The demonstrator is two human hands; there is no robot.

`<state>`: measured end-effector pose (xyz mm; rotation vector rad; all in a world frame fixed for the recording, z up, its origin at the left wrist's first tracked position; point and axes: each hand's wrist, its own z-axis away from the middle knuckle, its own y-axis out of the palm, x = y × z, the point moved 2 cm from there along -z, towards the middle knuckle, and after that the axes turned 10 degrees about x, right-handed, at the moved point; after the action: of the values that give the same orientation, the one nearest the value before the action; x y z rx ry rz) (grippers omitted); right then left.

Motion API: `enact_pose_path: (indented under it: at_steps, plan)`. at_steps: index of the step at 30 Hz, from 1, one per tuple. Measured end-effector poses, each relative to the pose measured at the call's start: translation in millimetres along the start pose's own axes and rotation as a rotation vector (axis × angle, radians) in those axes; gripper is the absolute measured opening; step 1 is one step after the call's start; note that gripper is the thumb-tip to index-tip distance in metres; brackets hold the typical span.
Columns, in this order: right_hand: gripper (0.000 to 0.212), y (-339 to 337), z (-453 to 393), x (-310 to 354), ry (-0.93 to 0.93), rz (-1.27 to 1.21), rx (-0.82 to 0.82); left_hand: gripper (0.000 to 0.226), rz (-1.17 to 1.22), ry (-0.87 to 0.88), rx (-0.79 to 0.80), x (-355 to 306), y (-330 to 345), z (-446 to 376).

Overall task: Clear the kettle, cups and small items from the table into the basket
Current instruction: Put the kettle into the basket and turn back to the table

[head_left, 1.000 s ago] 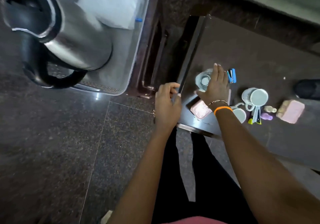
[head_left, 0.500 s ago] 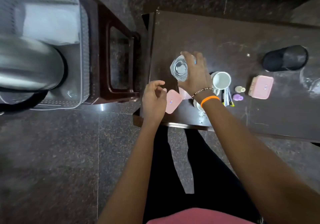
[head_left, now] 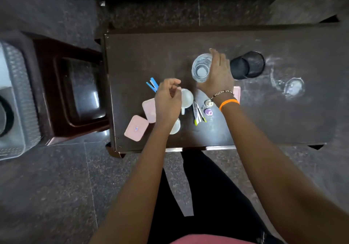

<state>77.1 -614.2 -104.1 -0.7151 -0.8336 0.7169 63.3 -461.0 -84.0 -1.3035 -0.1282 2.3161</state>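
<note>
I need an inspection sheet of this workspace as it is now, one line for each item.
Surface: dark table, white smears at right.
Job's things: clear glass; white cup; second cup; pink boxes; blue stapler; pens; small bottles; basket at left.
Clutter: black mesh holder, on its side.
Hands: right hand grips the glass; left hand loosely curled above the cups, holds nothing.
Cables: nothing seen.
Surroundings: brown stool, granite floor.

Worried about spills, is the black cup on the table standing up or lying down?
Lying down. The black cup rests on its side on the table, beside the right hand gripping the clear glass.
</note>
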Motion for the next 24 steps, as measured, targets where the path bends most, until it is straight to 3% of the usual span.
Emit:
enact_pose_path:
  at_steps: [5,15,24]
  plan:
    - [0.083,-5,-23,-38,0.045,-0.007,0.012,0.023,-0.061,0.008,-0.003,-8,33,-7]
    - [0.082,8,-45,-55,0.027,-0.029,0.07,0.023,-0.139,-0.007,0.005,-12,58,-18]
    - [0.094,9,-48,-55,0.02,-0.018,0.098,0.027,-0.149,-0.005,0.008,-18,58,-22]
